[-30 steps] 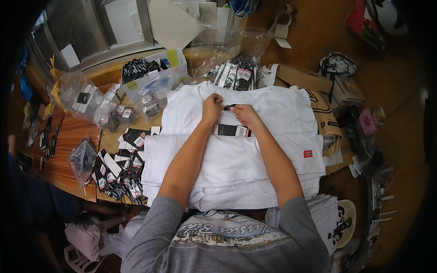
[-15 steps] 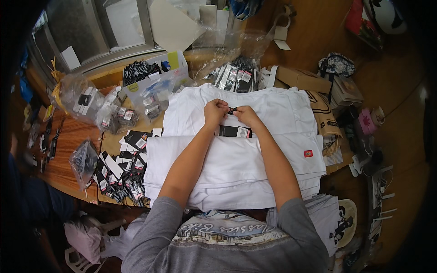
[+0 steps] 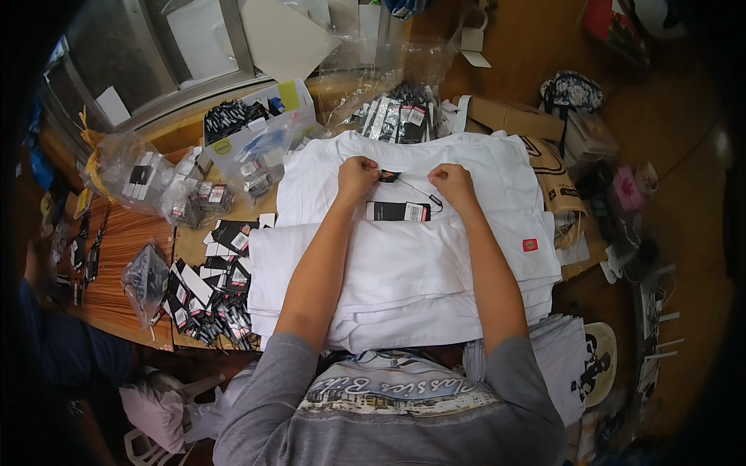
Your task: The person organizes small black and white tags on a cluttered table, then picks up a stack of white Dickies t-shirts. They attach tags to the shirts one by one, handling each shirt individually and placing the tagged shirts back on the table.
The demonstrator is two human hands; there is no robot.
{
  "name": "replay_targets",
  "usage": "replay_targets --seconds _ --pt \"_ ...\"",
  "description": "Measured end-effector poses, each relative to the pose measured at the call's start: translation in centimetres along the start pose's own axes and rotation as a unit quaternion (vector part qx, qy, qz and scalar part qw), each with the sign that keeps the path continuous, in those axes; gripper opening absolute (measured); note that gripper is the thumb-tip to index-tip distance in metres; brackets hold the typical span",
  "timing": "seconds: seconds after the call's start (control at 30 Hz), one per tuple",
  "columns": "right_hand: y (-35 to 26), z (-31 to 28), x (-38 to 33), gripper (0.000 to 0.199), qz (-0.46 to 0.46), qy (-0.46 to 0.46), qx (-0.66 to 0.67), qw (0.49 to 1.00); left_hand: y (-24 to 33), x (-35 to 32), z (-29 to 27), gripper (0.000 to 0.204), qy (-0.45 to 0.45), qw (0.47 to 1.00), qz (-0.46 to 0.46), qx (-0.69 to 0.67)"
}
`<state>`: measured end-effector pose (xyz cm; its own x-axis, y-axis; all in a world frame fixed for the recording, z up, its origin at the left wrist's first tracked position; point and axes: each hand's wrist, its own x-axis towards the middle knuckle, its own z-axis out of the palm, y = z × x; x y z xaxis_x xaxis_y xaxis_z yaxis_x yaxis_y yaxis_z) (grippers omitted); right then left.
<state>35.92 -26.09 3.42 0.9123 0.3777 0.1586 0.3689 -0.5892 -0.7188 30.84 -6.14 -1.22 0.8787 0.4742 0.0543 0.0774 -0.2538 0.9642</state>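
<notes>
A stack of white T-shirts [image 3: 311,186] lies before me, the top one partly folded, with a small red patch [image 3: 530,245] near its right edge. My left hand [image 3: 357,177] is closed at the collar, fingertips pinching the edge of the dark neck label [image 3: 388,177]. From that label a thin black string [image 3: 416,189] runs right to a small black toggle [image 3: 435,201]. My right hand [image 3: 452,185] is raised apart from the label, its fingers pinched together; what they hold, if anything, is too small to tell. Below the collar lies a black hang tag [image 3: 388,211] with a white barcode part.
A heap of black and white hang tags [image 3: 206,291] covers the table left of the shirts. Behind stand a white box [image 3: 299,116] of black strings and clear bags [image 3: 136,175] of tags. At the right are a brown paper bag [image 3: 558,175] and cardboard [image 3: 513,116].
My hands, together at the collar before, have parted; the right moved right and slightly up. The black string now stretches out from the label, with its toggle near my right wrist.
</notes>
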Motion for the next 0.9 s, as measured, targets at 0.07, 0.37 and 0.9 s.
replay_targets --seconds 0.07,0.37,0.9 --pt "0.0 -1.0 -1.3 0.014 -0.010 -0.056 -0.021 0.998 0.4 -0.1 0.0 0.016 -0.008 0.990 0.042 0.135" --pt "1.2 0.0 -3.7 0.017 -0.038 -0.072 -0.112 0.990 2.2 -0.6 -1.0 0.012 0.113 0.950 0.133 0.260" --pt "2.5 2.2 -1.6 0.011 -0.013 -0.056 0.263 0.963 2.7 -1.9 1.5 0.009 -0.150 0.969 0.063 -0.185"
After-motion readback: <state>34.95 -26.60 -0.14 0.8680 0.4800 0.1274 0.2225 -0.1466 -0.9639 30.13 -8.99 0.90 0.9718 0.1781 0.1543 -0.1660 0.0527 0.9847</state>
